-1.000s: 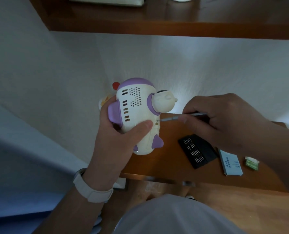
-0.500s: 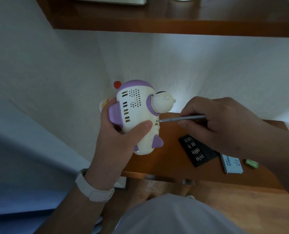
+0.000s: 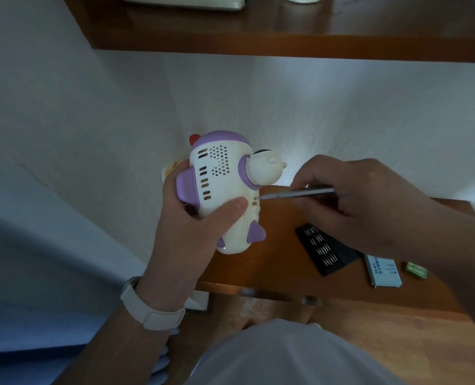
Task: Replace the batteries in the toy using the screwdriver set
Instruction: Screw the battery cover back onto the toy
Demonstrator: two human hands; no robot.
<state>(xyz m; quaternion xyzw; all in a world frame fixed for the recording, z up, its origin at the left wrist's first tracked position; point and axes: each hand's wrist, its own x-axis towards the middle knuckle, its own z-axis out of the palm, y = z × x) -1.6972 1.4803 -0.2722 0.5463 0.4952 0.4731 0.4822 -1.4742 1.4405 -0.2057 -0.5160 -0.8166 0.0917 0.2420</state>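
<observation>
A white and purple toy with speaker holes and slots is held up in the air, its back facing me. My left hand grips it from the left, thumb across its lower back. My right hand pinches a thin silver screwdriver, held nearly level. Its tip sits in a small recess on the toy's back, just right of my left thumb. The black bit tray of the screwdriver set lies on the wooden table below my right hand.
A grey-blue box and a small green pack lie on the table right of the bit tray. A white wall stands behind. A wooden shelf juts out overhead. My lap fills the bottom middle, over a wooden floor.
My right hand has slid a little back along the screwdriver, leaving more of the shaft bare. The tip stays at the recess. The toy and my left hand have held still.
</observation>
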